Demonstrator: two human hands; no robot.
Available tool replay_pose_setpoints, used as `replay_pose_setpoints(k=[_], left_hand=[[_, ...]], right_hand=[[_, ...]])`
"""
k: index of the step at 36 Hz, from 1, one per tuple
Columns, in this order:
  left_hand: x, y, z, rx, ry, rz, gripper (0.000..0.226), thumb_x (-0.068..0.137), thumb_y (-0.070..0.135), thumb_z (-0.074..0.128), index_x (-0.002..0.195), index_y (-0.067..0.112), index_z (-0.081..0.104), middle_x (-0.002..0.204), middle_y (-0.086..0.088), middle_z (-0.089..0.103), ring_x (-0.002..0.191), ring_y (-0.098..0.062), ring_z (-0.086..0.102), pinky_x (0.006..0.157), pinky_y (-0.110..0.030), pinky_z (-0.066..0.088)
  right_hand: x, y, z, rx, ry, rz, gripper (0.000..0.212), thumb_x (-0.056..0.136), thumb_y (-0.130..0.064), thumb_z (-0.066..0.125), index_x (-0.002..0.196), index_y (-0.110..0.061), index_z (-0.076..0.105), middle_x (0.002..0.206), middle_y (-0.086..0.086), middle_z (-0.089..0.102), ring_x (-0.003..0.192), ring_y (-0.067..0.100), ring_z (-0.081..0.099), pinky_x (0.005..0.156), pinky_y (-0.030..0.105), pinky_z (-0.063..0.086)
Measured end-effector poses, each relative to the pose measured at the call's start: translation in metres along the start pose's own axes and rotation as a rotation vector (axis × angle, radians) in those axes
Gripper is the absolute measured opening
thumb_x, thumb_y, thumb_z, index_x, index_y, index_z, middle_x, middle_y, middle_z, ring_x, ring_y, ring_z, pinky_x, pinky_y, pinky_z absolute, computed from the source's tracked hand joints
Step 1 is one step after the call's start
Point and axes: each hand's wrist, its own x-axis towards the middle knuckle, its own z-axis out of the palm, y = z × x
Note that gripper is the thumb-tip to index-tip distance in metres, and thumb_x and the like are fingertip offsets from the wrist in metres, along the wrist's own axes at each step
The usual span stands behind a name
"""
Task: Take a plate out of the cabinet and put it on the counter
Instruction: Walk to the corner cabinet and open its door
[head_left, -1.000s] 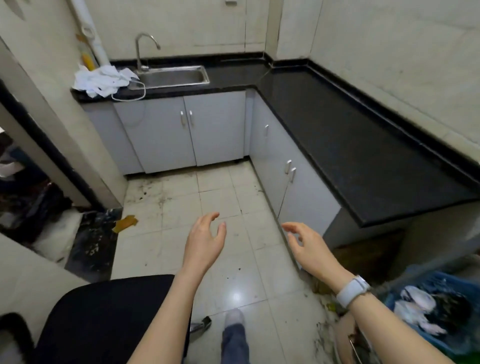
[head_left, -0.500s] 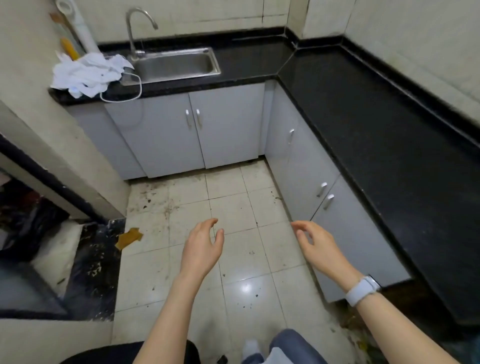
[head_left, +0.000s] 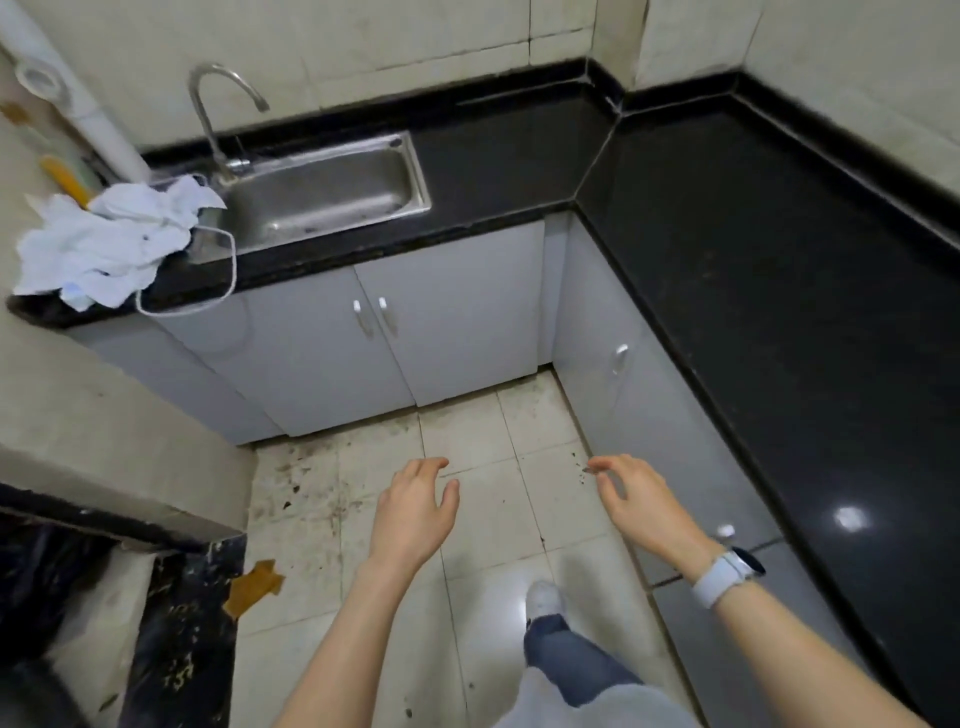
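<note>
left hand (head_left: 413, 512): empty, fingers loosely spread, over floor | right hand (head_left: 641, 501): empty, fingers curled apart | cabinet doors (head_left: 457, 322): shut, handles seen 4 | plate: unseen | counter (head_left: 779, 270): 1 | sink (head_left: 332, 187): 1

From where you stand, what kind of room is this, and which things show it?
Most likely a small home kitchen, rather worn. A steel sink with a curved faucet sits in an L-shaped black counter, grey cabinet doors run beneath it, and the tiled floor is stained. Both hands are empty.
</note>
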Motion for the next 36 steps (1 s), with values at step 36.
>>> replay_pose_setpoints(k=[36], left_hand=[[0.491, 0.162, 0.070, 0.217, -0.855, 0.720, 0.038, 0.089, 0.027, 0.045, 0.126, 0.015, 0.049, 0.130, -0.011, 0.056, 0.116, -0.027, 0.053, 0.100, -0.042, 0.044]], right_hand=[[0.314, 0.002, 0.010, 0.631, 0.675, 1.106, 0.028, 0.091, -0.013, 0.040, 0.114, -0.009, 0.055, 0.113, 0.013, 0.065, 0.104, 0.028, 0.058, 0.088, 0.027, 0.041]])
